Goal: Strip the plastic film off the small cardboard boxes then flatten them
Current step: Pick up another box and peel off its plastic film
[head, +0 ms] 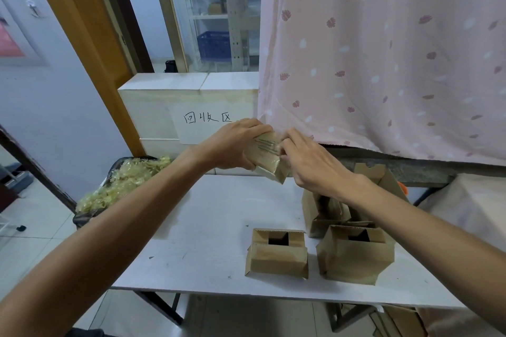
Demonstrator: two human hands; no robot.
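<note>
I hold a small film-wrapped cardboard box (267,157) in the air above the far edge of the white table (208,232). My left hand (232,145) grips its left side. My right hand (306,161) has its fingers curled on the box's right end, pinching at the shiny film there. Two more small boxes stand on the table with open top flaps: one near the middle (277,254) and one to its right (356,254). A third box (325,213) stands behind them, partly hidden by my right forearm.
A black bin (90,216) heaped with crumpled yellowish film (123,180) stands left of the table. A white box with a handwritten paper label (208,123) sits behind. A pink curtain (383,63) hangs at the right. Flat cardboard (397,320) lies under the table.
</note>
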